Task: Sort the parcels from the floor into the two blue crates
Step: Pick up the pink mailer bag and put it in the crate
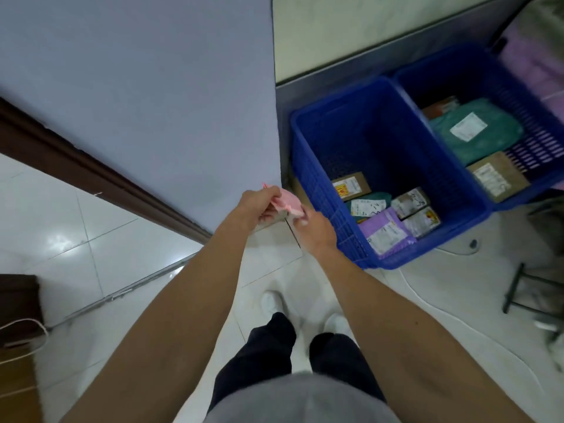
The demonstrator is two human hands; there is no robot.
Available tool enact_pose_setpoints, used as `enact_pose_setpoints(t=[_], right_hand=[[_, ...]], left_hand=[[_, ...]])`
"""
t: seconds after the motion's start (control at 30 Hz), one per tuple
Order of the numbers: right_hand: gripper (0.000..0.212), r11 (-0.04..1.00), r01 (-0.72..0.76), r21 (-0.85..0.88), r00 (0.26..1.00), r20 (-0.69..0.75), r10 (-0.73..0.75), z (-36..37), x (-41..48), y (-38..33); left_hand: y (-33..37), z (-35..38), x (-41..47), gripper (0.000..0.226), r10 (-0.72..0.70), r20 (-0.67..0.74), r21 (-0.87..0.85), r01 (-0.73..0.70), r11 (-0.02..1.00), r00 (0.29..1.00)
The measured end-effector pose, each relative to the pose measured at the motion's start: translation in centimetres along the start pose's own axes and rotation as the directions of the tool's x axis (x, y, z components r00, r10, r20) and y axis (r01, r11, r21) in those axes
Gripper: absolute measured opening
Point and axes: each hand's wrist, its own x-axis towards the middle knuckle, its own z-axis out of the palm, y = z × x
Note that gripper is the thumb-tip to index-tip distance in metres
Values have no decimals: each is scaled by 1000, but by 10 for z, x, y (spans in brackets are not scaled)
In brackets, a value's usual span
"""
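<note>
- While both bare arms reach forward from the bottom of the head view, the two hands meet in front of a grey-lilac wall corner [183, 102], above the white tiled floor [91, 227].
- The left hand [259, 207] is turned palm-inward, its fingers curled round the left edge of a pink parcel [287, 202].
- The right hand [316, 232] shows its back to the camera, and its fingertips close on the parcel's lower right end; motion blur hides the exact grip.
- The pink parcel is held between the two hands, off the floor, left of the near blue crate [360, 129] and just beside its left wall, not over its opening.
- That crate holds a brown box [351, 184], a teal mailer [370, 205], a purple mailer [386, 232] and two small pale wrapped boxes [410, 203].
- The far blue crate [451, 74] stands touching the near one on its right and holds a green mailer [479, 129] with a white label, and a second brown box [497, 177] in front of it.
- White shoes [271, 300] and dark trousers [268, 346] show below the hands.
</note>
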Motion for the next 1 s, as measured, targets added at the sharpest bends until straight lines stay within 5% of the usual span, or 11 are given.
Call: enact_pose_setpoints(t=[0.23, 0.43, 0.6, 0.77, 1.0], right_hand=[[34, 1000, 5, -13, 994, -110, -6, -46, -11, -35], [25, 962, -96, 254, 987, -102, 125, -91, 1, -47], [17, 748, -204, 631, 972, 39, 232, -135, 13, -44], [22, 672, -330, 663, 942, 184, 281, -173, 29, -21], [20, 685, -307, 660, 948, 275, 160, -227, 75, 44]], left_hand=[[40, -28, -18, 41, 16, 298, 145, -62, 988, 954], [68, -14, -24, 69, 95, 259, 220, -154, 963, 961], [79, 20, -30, 59, 154, 264, 168, -202, 965, 952], [90, 63, -31, 37, 215, 242, -93, -198, 976, 946], [112, 139, -26, 18, 186, 89, -228, -162, 960, 978]])
